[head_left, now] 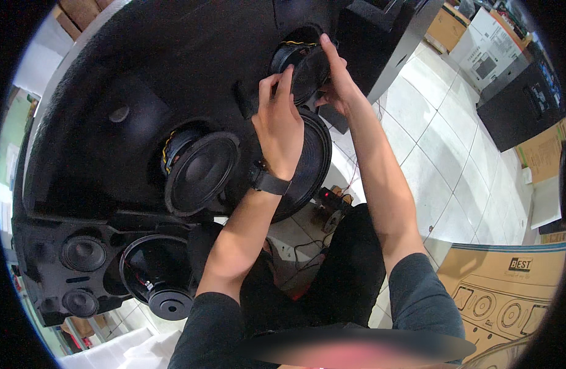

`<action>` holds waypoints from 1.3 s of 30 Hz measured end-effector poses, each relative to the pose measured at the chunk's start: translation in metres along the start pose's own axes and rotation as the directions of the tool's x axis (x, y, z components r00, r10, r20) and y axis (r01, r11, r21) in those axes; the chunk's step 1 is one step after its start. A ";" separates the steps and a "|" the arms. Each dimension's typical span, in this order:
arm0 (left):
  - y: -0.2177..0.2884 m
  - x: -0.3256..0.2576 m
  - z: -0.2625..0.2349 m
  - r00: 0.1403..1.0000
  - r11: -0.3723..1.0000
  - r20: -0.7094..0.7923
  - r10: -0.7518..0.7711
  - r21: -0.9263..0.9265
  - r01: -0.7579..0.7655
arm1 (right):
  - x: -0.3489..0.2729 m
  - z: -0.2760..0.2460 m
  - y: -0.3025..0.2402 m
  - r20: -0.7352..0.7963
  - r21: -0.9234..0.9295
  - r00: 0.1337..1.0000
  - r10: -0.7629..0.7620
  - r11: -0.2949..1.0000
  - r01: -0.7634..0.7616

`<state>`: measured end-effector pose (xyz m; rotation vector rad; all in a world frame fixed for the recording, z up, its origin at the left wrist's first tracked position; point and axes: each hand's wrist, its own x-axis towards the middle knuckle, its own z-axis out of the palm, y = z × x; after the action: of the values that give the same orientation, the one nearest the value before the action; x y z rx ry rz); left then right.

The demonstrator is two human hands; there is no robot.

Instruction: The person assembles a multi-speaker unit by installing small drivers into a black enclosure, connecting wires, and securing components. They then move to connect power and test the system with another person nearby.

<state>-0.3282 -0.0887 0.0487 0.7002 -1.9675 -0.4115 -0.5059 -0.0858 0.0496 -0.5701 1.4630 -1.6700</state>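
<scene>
My left hand [278,126], with a dark watch on its wrist, has its fingers curled at the near left rim of a round black speaker driver [309,77]. My right hand [341,86] grips the same driver from the right, one digit stretched along its upper edge. The driver stands tilted at a round hole in a large black speaker cabinet [111,80]; yellow wire shows behind it. A second speaker driver [203,172] leans out of another hole to the left, also with yellow wire. Partly hidden by my left hand is a larger speaker [314,160].
At lower left, a black panel holds two small speakers [84,253] and a big speaker [166,277] with its magnet showing. A small device with a red light [328,197] and cables lie on white tiles [424,147]. Cardboard boxes [504,295] stand at right.
</scene>
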 end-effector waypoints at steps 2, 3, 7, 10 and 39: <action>-0.008 -0.004 0.003 0.998 0.999 -0.037 0.044 0.016 -0.043 | 0.002 0.002 0.002 0.059 0.078 0.998 -0.032 0.997 0.027; -0.011 -0.007 0.005 0.999 0.999 -0.038 0.019 -0.028 -0.020 | 0.002 0.002 0.004 0.071 0.115 0.994 -0.080 0.991 0.071; -0.020 -0.023 0.009 0.996 0.993 -0.080 0.033 -0.111 -0.042 | -0.008 0.007 0.022 0.007 0.283 0.979 -0.204 0.939 0.194; -0.026 -0.037 0.014 0.996 0.987 -0.083 -0.016 -0.162 0.002 | -0.015 0.005 0.041 -0.055 0.299 0.942 -0.331 0.895 0.331; -0.060 -0.062 0.022 0.995 0.965 -0.063 0.075 -0.248 -0.089 | -0.016 0.003 0.097 -0.120 0.314 0.703 -0.701 0.645 0.696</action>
<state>-0.3068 -0.0970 -0.0374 0.4617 -1.8462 -0.5736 -0.4670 -0.0729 -0.0400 -1.0381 0.9262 -2.4524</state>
